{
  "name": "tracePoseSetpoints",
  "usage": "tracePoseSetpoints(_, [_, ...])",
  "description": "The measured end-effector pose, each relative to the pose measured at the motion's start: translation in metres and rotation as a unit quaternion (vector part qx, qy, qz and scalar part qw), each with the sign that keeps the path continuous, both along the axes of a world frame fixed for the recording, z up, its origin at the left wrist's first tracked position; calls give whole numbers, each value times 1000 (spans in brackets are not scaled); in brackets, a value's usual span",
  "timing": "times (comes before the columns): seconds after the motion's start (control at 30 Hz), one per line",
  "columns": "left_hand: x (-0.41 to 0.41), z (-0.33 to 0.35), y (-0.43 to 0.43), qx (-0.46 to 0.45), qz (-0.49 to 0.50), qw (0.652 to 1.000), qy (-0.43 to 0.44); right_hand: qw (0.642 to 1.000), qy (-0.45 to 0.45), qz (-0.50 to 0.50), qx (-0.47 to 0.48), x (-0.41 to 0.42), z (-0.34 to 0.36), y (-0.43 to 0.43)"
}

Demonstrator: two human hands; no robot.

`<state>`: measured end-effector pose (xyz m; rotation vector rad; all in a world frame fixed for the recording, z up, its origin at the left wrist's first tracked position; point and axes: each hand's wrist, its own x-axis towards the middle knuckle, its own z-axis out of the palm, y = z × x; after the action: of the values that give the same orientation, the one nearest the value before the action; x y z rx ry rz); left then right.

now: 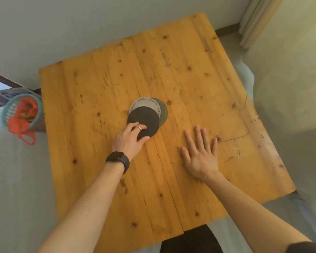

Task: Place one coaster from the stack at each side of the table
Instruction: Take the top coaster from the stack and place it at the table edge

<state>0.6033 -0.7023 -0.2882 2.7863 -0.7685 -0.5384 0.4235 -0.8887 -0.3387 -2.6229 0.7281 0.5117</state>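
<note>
Head view looks down on a square wooden table [199, 73] whose four edges all show, tilted in the frame so that one corner points to the top and another to the lower right. Near the middle of the frame sits the stack of coasters [150, 111], fanned out: a black coaster [144, 117] lies on top, slid toward the lower left; under it a pale grey coaster [144, 103] with printed lettering shows along its upper rim, and a dark grey-green coaster [163, 114] peeks out at the right.

The left hand [130, 137] rests on the lower edge of the black coaster with fingers curled loosely down onto it, thumb at the coaster's near rim; whether it grips or only presses is unclear. A ring is on one finger and a dark watch [119, 159] on the wrist.

The right hand [201, 152], right of centre, lies flat and spread on bare wood, holding nothing, just apart from the stack.

Wood lies bare all around the stack out to each edge. Off the table's left edge hangs a teal basket [21, 110] with an orange bag inside.
</note>
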Motion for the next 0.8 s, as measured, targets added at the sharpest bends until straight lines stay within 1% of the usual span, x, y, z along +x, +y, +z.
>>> tracePoseSetpoints(0.1, [8, 5, 0, -4, -2, 1000, 21, 1000, 14, 11, 21, 1, 5, -3])
tracePoseSetpoints(0.2, [7, 11, -1, -49, 1, 999, 8, 998, 41, 25, 33, 3, 10, -8])
tracePoseSetpoints(0.23, [5, 14, -1, -75, 18, 997, -4, 998, 49, 30, 34, 4, 12, -9])
tracePoseSetpoints(0.3, [0, 27, -4, -137, 92, 986, -28, 997, 62, 38, 36, 6, 17, -12])
tracePoseSetpoints(0.37, [-6, 42, -6, -206, 176, 962, -37, 996, 72, 47, 36, 8, 24, -15])
tracePoseSetpoints(0.43, [-16, 58, -7, -278, 225, 934, 1, 995, 75, 48, 45, 10, 32, -18])
tracePoseSetpoints(0.5, [-32, 68, -4, -352, 261, 893, 101, 995, 50, 10, 81, 13, 47, -18])
tracePoseSetpoints(0.53, [-41, 70, -3, -379, 282, 866, 165, 991, 26, -40, 124, 14, 55, -17])
tracePoseSetpoints(0.57, [-52, 69, 0, -394, 305, 835, 233, 973, -2, -118, 198, 12, 64, -14])
tracePoseSetpoints(0.6, [-63, 65, 3, -398, 325, 806, 294, 928, -30, -214, 303, 8, 73, -8])
tracePoseSetpoints(0.63, [-74, 62, 7, -393, 341, 782, 342, 862, -51, -295, 409, 3, 80, -1])
tracePoseSetpoints(0.67, [-85, 55, 11, -376, 351, 771, 375, 801, -60, -345, 485, -3, 86, 6])
tracePoseSetpoints(0.7, [-96, 47, 16, -352, 359, 767, 399, 766, -63, -368, 523, -12, 87, 14])
tracePoseSetpoints(0.73, [-107, 38, 22, -324, 359, 771, 414, 753, -69, -375, 536, -22, 88, 22])
tracePoseSetpoints(0.8, [-126, 22, 32, -280, 347, 783, 435, 764, -75, -379, 516, -41, 83, 35])
